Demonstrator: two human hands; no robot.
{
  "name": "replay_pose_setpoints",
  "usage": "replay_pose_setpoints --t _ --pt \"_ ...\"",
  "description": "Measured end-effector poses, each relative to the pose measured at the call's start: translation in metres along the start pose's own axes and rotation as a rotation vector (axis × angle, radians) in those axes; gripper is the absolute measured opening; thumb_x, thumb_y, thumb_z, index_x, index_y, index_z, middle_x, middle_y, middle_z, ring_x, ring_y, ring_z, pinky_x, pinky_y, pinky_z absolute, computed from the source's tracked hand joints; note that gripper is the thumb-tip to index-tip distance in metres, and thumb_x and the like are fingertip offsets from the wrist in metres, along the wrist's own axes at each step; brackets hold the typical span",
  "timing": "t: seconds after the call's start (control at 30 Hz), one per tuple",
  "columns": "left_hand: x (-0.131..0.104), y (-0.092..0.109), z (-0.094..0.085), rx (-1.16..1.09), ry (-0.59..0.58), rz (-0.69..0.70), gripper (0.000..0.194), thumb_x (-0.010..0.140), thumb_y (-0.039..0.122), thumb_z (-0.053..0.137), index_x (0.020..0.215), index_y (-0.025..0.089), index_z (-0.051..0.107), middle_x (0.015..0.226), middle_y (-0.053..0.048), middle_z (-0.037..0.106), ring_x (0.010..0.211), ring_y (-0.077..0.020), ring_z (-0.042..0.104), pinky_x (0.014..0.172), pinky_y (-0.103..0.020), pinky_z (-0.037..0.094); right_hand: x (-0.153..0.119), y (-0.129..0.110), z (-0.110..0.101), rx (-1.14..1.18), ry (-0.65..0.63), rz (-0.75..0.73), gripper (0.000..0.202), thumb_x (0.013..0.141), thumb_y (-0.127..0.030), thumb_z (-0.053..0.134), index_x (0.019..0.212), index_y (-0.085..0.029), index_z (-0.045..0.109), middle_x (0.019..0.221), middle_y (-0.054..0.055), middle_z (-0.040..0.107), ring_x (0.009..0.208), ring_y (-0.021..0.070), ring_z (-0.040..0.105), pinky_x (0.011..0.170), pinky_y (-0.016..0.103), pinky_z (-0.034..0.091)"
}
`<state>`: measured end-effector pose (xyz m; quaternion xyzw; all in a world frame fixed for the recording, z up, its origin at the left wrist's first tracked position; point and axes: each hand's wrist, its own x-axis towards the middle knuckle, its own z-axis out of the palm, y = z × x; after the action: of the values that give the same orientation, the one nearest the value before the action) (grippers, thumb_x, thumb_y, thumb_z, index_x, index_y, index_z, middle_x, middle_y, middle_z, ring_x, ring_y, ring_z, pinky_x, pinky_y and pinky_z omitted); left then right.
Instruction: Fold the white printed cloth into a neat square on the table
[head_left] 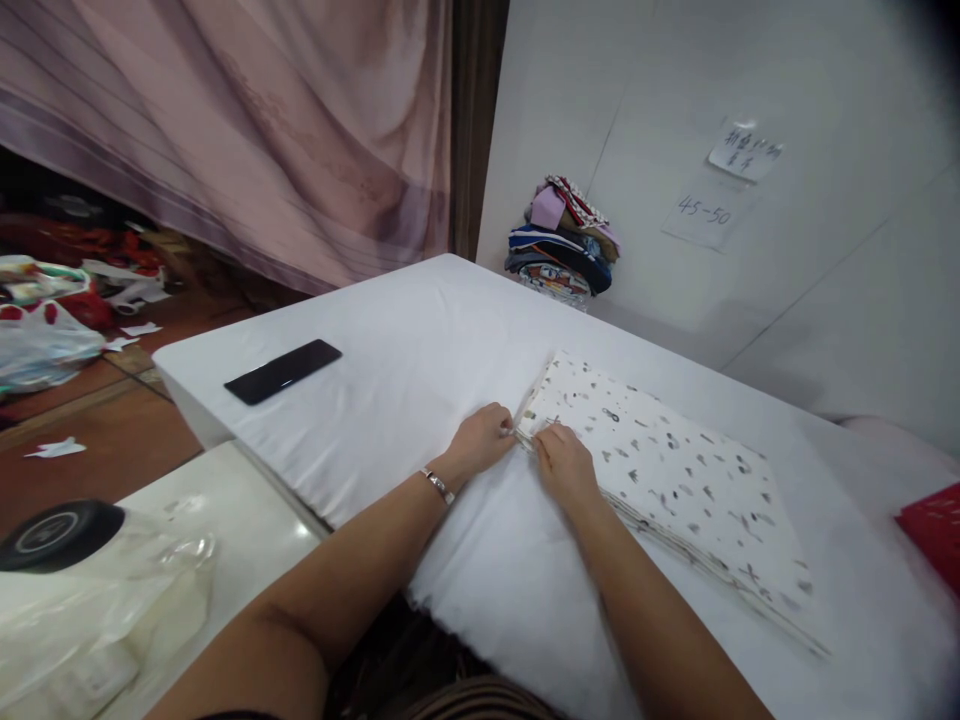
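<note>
A white, rectangular piece of fabric (667, 480), folded into several layers and scattered with small grey, brown and black motifs, some leaf-like. It lies flat on a white-covered tabletop (405, 330), its top smooth, stretching diagonally toward the lower right. Stacked layers show along the near edge.

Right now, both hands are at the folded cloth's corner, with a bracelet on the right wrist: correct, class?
No: the head view shows the bracelet on the left wrist. Left hand and right hand are at a corner of the folded cloth.
</note>
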<state>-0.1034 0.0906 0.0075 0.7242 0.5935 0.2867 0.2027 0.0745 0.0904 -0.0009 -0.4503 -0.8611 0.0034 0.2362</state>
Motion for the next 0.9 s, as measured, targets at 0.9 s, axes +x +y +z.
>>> replay_pose_setpoints --t 0.9 --pt "0.001 0.000 0.004 -0.035 0.015 0.018 0.015 0.079 0.034 0.056 0.078 0.021 0.063 0.089 -0.002 0.058 0.082 -0.0147 0.055 0.071 -0.026 0.042 0.000 0.006 0.001 0.455 0.219 0.288 0.023 0.088 -0.033 0.041 0.075 -0.021 0.056 0.076 0.001 0.056 0.074 0.0162 0.051 0.069 0.029 0.040"
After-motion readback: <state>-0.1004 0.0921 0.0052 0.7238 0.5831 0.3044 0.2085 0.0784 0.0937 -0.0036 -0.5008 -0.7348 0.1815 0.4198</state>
